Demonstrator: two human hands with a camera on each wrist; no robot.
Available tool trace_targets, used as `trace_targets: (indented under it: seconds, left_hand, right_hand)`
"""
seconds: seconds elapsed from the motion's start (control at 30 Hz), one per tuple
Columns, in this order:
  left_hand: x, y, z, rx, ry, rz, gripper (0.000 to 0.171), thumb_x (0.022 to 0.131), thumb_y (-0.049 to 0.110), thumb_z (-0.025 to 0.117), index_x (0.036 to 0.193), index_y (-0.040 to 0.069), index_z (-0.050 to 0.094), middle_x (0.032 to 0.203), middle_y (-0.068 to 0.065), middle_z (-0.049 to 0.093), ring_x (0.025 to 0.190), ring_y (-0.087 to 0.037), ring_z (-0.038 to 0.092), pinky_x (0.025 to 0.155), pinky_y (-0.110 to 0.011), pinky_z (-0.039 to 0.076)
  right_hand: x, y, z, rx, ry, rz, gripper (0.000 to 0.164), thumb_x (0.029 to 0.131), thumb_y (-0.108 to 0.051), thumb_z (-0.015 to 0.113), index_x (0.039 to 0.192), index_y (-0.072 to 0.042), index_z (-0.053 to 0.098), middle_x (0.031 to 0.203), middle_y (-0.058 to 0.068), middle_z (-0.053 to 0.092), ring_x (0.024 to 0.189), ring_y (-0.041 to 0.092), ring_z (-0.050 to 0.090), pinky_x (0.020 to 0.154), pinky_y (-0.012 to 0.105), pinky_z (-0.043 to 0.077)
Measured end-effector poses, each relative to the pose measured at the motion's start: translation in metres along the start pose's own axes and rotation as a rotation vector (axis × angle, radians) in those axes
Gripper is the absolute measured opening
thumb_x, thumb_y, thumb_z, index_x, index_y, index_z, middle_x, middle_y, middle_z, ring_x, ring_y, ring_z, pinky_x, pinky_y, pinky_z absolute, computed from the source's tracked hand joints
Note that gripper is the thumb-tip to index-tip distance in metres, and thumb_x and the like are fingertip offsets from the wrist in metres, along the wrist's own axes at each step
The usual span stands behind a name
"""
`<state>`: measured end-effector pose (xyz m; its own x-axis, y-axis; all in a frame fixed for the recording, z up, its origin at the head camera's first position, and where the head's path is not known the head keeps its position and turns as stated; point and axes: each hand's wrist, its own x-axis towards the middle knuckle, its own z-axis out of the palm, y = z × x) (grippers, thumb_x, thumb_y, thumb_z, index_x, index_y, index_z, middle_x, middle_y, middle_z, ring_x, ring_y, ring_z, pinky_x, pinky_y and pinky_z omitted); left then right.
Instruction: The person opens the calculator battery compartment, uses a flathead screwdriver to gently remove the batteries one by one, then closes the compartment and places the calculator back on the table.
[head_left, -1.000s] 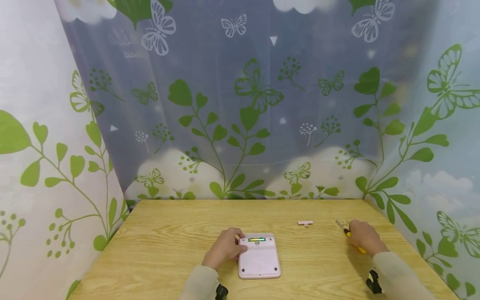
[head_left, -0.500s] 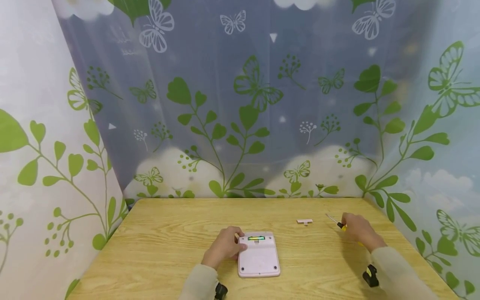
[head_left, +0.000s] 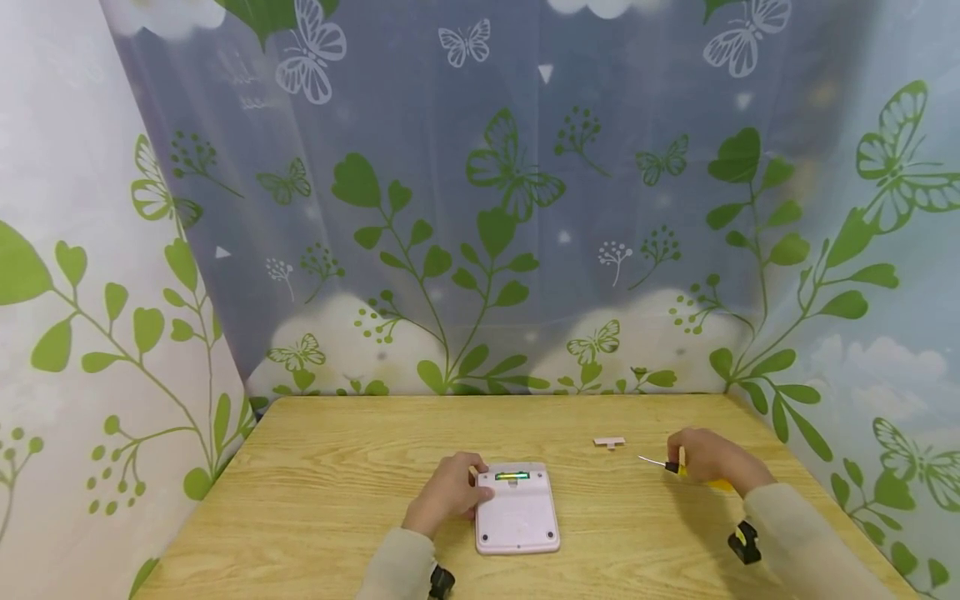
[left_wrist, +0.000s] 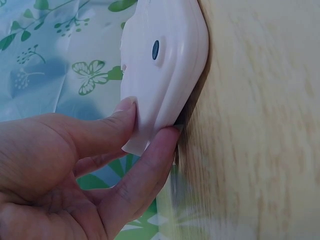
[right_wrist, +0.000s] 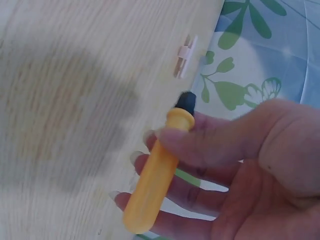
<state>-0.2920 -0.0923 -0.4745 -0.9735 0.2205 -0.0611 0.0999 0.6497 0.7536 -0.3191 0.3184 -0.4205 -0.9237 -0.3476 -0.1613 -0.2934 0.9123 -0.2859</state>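
Screwdriver (right_wrist: 153, 181) in right fingers (right_wrist: 197, 196)

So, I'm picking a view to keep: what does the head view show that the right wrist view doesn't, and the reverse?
Only the head view: the left hand gripping the pale pink device, its uncovered battery, and the metal shaft of the screwdriver.

Only the right wrist view: the thumb on the yellow handle, seen nearly end to end.

Both: the right hand holding the screwdriver, the small pink piece, the table and the patterned backdrop.
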Motion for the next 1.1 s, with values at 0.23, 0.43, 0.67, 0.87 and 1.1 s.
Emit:
trace_targets:
  seconds: [0.23,0.43,0.67,0.87,1.1]
  left_hand:
    - [0.0,0.0,0.0,0.005,0.004,-0.008,0.028,0.091,0.005,0.077,0.117,0.0,0.067,0.09,-0.012,0.06,0.064,-0.019,0.063,0.054,-0.027,0.057]
    - [-0.001,0.001,0.0,0.008,0.004,-0.006,0.028,0.091,0.005,0.077,0.117,0.0,0.067,0.09,-0.012,0.06,0.064,-0.019,0.064,0.053,-0.027,0.057]
    - [-0.001,0.001,0.0,0.002,0.003,-0.006,0.028,0.091,0.005,0.076,0.117,0.0,0.067,0.09,-0.012,0.06,0.065,-0.019,0.064,0.054,-0.027,0.057]
    - [-0.002,0.001,-0.001,-0.01,-0.001,0.003,0.028,0.091,0.004,0.077,0.117,-0.001,0.067,0.09,-0.012,0.06,0.066,-0.02,0.064,0.055,-0.029,0.059]
    - [-0.002,0.001,-0.001,-0.001,0.002,0.005,0.029,0.092,0.005,0.077,0.118,0.0,0.067,0.09,-0.011,0.059,0.064,-0.019,0.063,0.053,-0.026,0.058]
  right_hand:
    - [0.0,-0.013,-0.004,0.017,-0.068,-0.024,0.034,0.074,0.021,0.056,0.087,-0.01,0.061,0.072,0.0,0.046,0.063,0.014,0.036,0.058,0.027,0.032]
    - [-0.001,-0.025,-0.005,0.042,-0.121,-0.003,0.035,0.073,0.021,0.059,0.086,-0.011,0.06,0.072,0.001,0.044,0.06,0.014,0.033,0.056,0.027,0.029]
    - [0.0,-0.037,-0.012,-0.024,-0.149,-0.081,0.036,0.08,0.02,0.065,0.095,-0.013,0.062,0.086,0.006,0.057,0.071,0.016,0.045,0.061,0.028,0.038]
    - [0.001,-0.048,-0.016,-0.038,-0.184,-0.117,0.039,0.081,0.022,0.066,0.099,-0.013,0.066,0.092,0.007,0.06,0.078,0.019,0.049,0.065,0.032,0.043]
    - [0.002,-0.056,-0.016,-0.02,-0.227,-0.107,0.037,0.086,0.019,0.065,0.103,-0.014,0.066,0.086,0.007,0.059,0.069,0.016,0.045,0.057,0.026,0.038]
